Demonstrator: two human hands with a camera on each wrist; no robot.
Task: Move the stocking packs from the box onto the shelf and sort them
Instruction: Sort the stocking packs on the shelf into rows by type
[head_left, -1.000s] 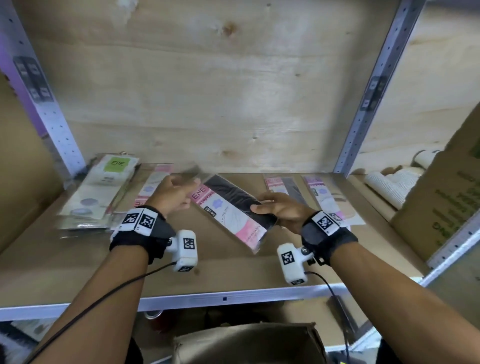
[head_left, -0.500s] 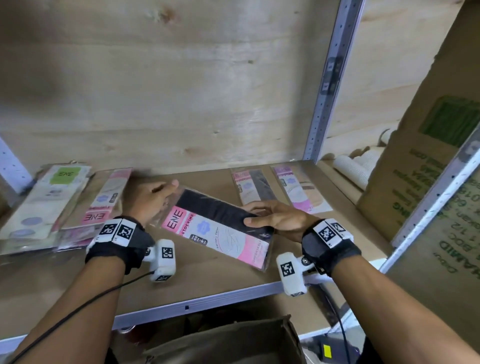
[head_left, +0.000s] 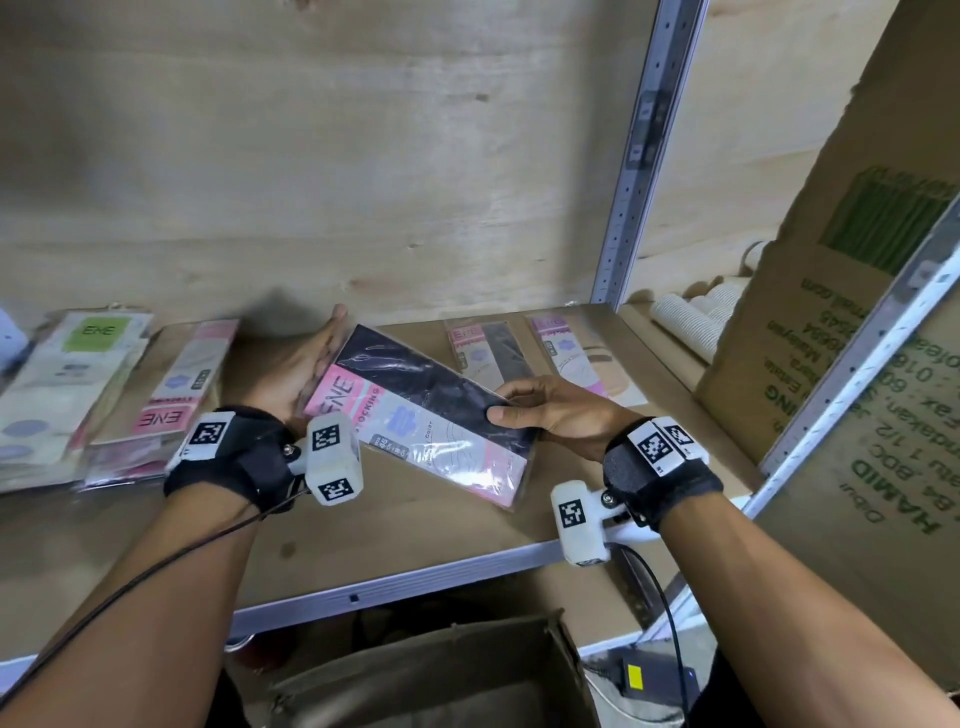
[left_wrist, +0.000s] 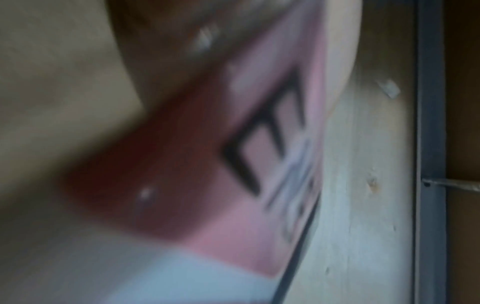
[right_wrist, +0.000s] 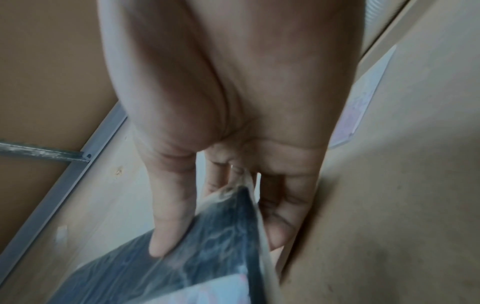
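A stack of pink-and-black stocking packs (head_left: 426, 410) lies slanted just above the shelf board (head_left: 363, 535), between both hands. My right hand (head_left: 506, 402) grips its right end. In the right wrist view the thumb (right_wrist: 168, 226) lies on top of the pack (right_wrist: 207, 257) and the fingers (right_wrist: 280, 226) curl underneath. My left hand (head_left: 317, 364) stands edge-on with straight fingers, palm pressed against the stack's left end. The left wrist view is blurred and shows only the pink label (left_wrist: 259, 144) close up.
Sorted packs lie on the shelf: a green-label stack (head_left: 67, 384) and a pink-label beige stack (head_left: 171, 389) at left, a black pack (head_left: 488, 353) and a beige pack (head_left: 582, 358) at right. A metal post (head_left: 639, 156), paper cups (head_left: 691, 322) and a large carton (head_left: 857, 389) stand right. The open box (head_left: 431, 675) sits below the shelf.
My head has turned right, so the shelf shifts left in view. The left hand has turned from resting over the stack's corner to standing flat against its end. The right hand keeps its grip.
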